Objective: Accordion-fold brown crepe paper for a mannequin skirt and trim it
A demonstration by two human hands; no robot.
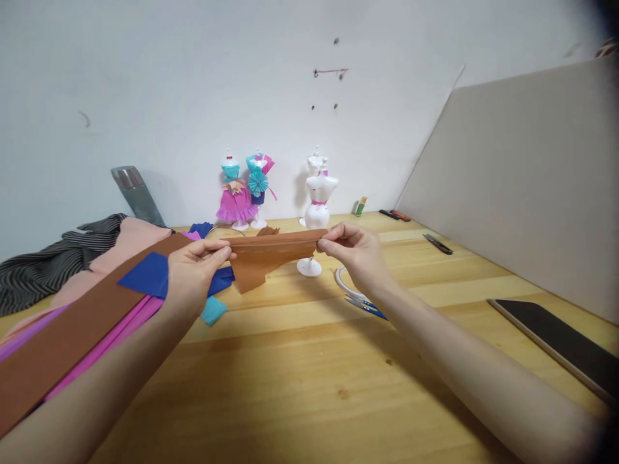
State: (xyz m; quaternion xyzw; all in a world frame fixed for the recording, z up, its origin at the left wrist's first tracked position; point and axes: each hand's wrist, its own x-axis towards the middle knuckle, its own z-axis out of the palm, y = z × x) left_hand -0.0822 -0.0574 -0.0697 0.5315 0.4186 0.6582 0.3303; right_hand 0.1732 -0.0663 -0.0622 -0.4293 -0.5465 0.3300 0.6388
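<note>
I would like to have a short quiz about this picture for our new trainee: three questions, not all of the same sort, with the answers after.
1. Choose one. Which thing do the left hand and the right hand hold between them?
a) blue snips
b) brown piece of material
c) turquoise scrap
2. True or false: the phone lies on the striped cloth.
3. Fill in: as seen in the picture, the clothed dress forms stand to the ____ of the white dress forms.

Key: 1. b; 2. false; 3. left
</note>
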